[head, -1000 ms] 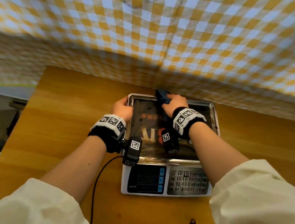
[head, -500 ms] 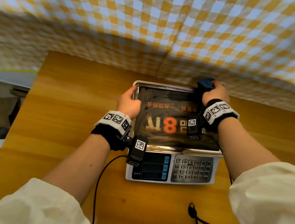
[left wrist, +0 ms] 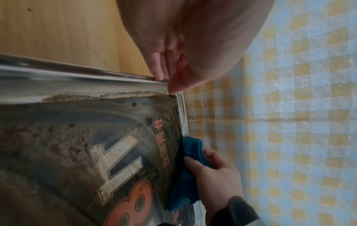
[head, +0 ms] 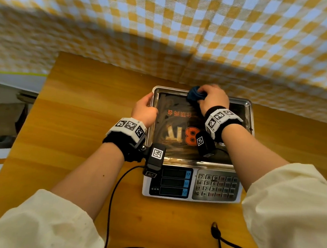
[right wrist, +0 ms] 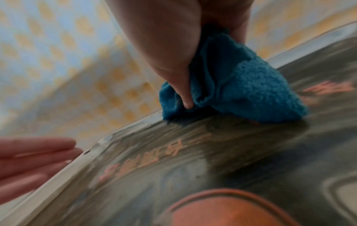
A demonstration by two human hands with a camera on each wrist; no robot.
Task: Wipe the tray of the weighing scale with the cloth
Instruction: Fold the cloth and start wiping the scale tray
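Blue cloth (head: 194,95) gripped in right hand (head: 213,97), on tray (head: 246,118)

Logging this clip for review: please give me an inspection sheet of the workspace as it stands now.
Surface: wooden table, bare around the scale.
Job's things: weighing scale; tray grimy along its left edge; blue cloth on tray's far rim.
Clutter: nothing seen.
Grippers: left hand steadies tray's left rim; right hand grips cloth.
Cables: black cable from the left wrist; another near the front edge.
Surroundings: checked fabric behind.
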